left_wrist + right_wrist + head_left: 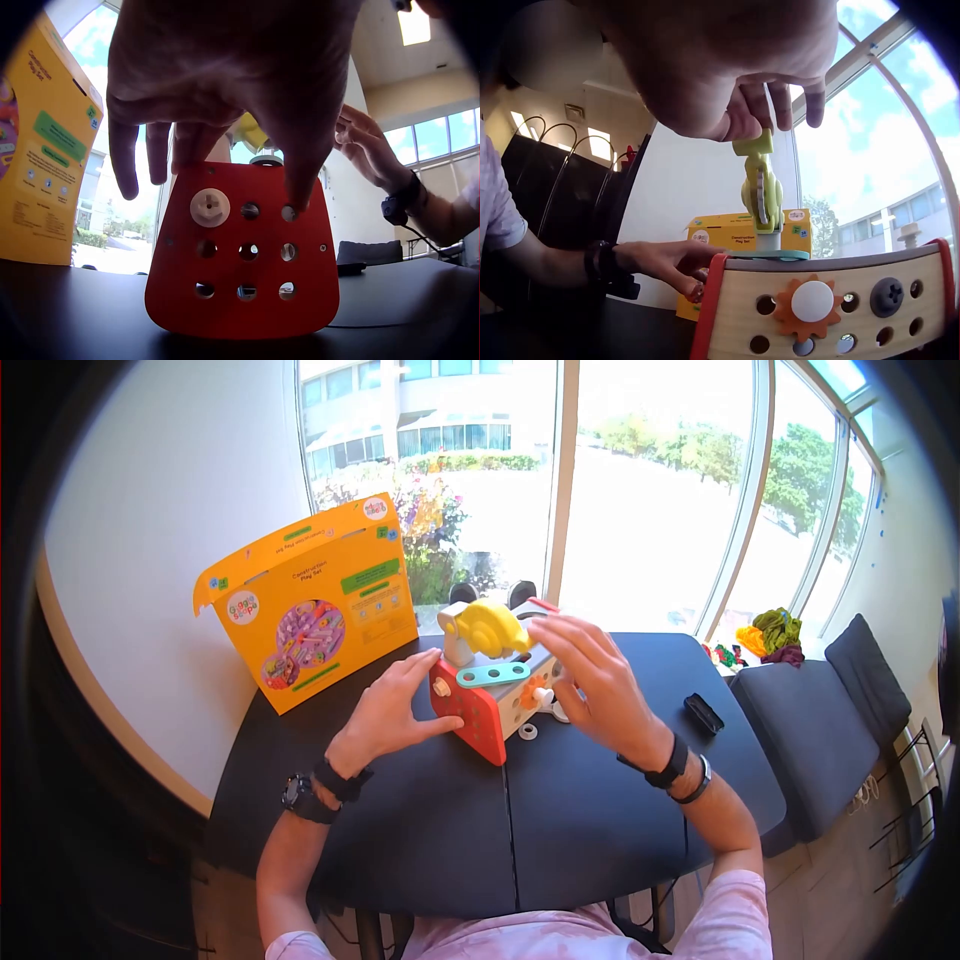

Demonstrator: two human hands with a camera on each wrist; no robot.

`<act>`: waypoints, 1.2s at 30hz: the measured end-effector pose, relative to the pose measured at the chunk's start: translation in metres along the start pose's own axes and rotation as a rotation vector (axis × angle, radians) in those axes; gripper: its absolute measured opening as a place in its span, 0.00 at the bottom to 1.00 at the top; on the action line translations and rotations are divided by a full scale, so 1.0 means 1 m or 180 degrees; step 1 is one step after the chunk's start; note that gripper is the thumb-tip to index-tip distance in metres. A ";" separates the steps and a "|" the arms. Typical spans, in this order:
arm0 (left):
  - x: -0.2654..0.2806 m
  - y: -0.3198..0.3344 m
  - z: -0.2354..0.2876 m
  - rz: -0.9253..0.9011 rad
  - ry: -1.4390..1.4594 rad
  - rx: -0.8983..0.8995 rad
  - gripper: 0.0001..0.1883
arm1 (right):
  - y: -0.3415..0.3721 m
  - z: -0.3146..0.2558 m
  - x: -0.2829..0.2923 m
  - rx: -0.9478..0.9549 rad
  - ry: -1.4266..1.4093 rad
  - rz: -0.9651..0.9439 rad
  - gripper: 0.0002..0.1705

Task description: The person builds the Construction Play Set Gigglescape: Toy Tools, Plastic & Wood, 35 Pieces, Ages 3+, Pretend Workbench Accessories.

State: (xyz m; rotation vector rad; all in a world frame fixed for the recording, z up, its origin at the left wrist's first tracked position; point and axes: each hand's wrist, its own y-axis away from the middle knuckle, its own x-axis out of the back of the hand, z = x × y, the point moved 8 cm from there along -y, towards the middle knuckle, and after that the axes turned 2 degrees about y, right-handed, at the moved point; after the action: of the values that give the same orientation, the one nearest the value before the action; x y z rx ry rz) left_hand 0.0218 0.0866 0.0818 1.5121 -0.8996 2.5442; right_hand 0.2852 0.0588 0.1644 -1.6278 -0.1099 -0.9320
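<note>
A toy toolbox has a red end panel [247, 270] pierced with round holes and a pale wooden side [870, 330] bearing an orange gear [784, 311]. My left hand [390, 705] is at the red panel, its fingers mostly straight and its thumb close to the holes. Over the box stands a yellow toy power tool [490, 625], above a teal perforated strip [493, 676]. My right hand [605, 680] is on its right, with straight fingers right at the handle [754, 144]. Also on the red panel is a white knob [210, 208].
A yellow play set box [350, 595] stands at the back left of the dark table [420, 830]. A small white ring [528, 731] lies beside the toolbox, and a black case [704, 713] lies farther right. Grey chairs [800, 730] stand past the table's right edge.
</note>
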 end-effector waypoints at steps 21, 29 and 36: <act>0.001 0.001 -0.003 -0.0050 0.0052 -0.0040 0.55 | -0.006 -0.006 0.002 -0.0235 -0.0116 -0.0096 0.41; 0.001 0.001 -0.004 -0.0030 0.0028 -0.0057 0.54 | 0.006 0.005 -0.009 0.0026 -0.0134 -0.0135 0.28; 0.002 0.001 -0.005 -0.0014 0.0056 -0.0054 0.54 | 0.022 -0.002 -0.013 -0.0067 -0.0244 -0.0233 0.35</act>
State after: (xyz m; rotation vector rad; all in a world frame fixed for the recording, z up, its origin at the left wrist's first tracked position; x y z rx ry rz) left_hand 0.0167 0.0876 0.0810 1.4832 -0.9124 2.5361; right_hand 0.2873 0.0561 0.1386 -1.6887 -0.2143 -0.9290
